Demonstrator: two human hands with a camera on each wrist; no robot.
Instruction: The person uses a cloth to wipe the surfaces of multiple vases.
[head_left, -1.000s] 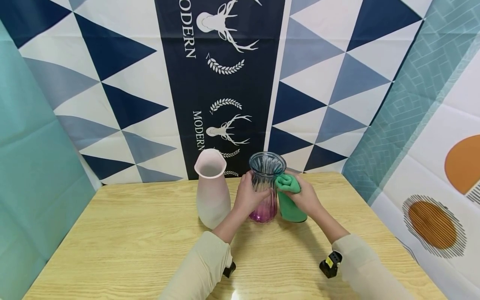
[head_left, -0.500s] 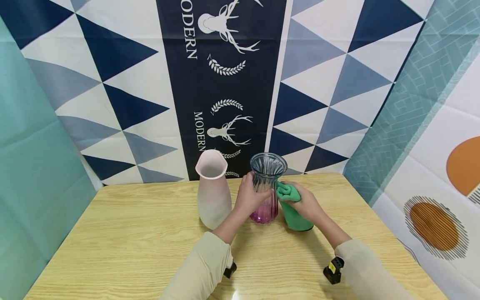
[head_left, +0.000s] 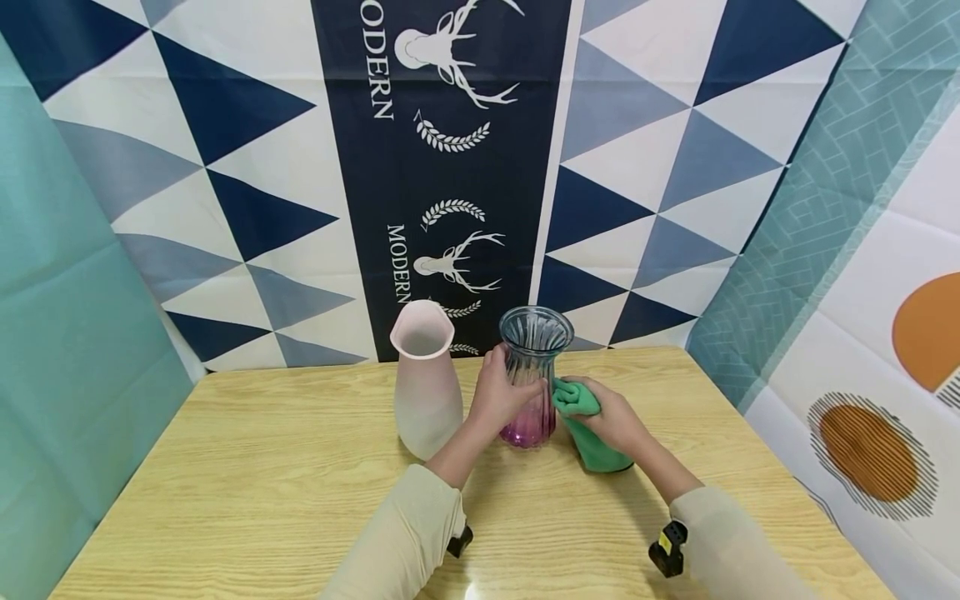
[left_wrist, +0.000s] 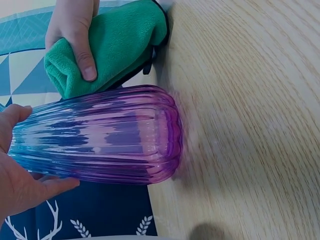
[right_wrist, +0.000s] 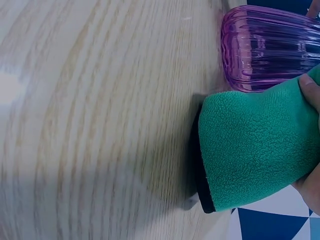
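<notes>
A ribbed glass vase (head_left: 529,417), blue at the flared rim and purple at the base, stands upright on the table. My left hand (head_left: 501,393) grips it around its upper body from the left, thumb in front. In my right hand (head_left: 611,412) is a bunched green cloth (head_left: 596,446), pressed against the vase's right side. The left wrist view shows the cloth (left_wrist: 117,42) touching the vase (left_wrist: 100,137) along its side. From the right wrist camera, the cloth's dark-edged lower end (right_wrist: 255,150) hangs down close to the tabletop.
A white vase (head_left: 427,392) with a wavy rim stands just left of my left hand, behind the forearm. The light wooden table (head_left: 262,467) ends at a patterned backdrop (head_left: 450,167) close behind both vases. Hanging sheets flank the table on both sides.
My right hand has slid down the vase's right side with the cloth, whose lower end has swung right and toward me. The left hand and both vases have stayed put.
</notes>
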